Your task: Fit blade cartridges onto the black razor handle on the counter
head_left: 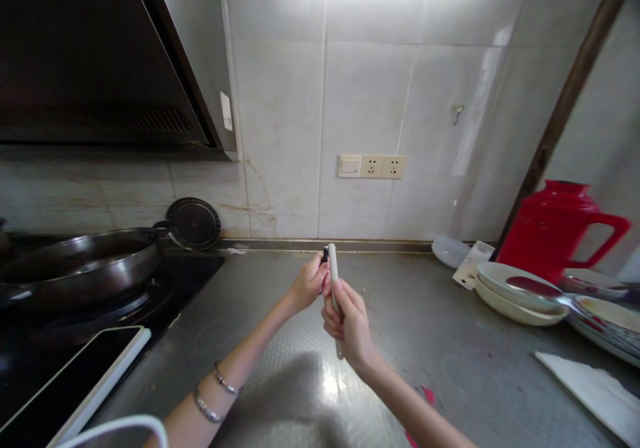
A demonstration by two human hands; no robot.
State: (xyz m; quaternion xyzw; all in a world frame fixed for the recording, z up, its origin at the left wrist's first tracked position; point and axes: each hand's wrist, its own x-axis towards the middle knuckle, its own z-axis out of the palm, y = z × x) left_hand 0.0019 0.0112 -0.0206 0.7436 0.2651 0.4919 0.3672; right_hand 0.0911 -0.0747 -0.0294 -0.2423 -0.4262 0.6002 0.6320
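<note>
Above the metal countertop (400, 375), my right hand (356, 331) is wrapped round a slim, light grey stick-shaped handle (333, 265) that stands almost upright. Its rounded top pokes out over my fingers and its lower end shows beneath them. My left hand (304, 287), with two bracelets on the forearm, pinches a small dark piece (325, 255) right beside the top of the handle. Whether the dark piece is joined to the handle, I cannot tell. Both hands are close together, the left one's fingertips partly behind the handle.
To the left, a metal pan (100, 261) sits on the black stove, with a dark round disc (194, 223) against the wall. A phone (75, 381) and white cable (125, 423) lie nearer. On the right are a red thermos jug (545, 235), stacked bowls (505, 311) and white paper (595, 388).
</note>
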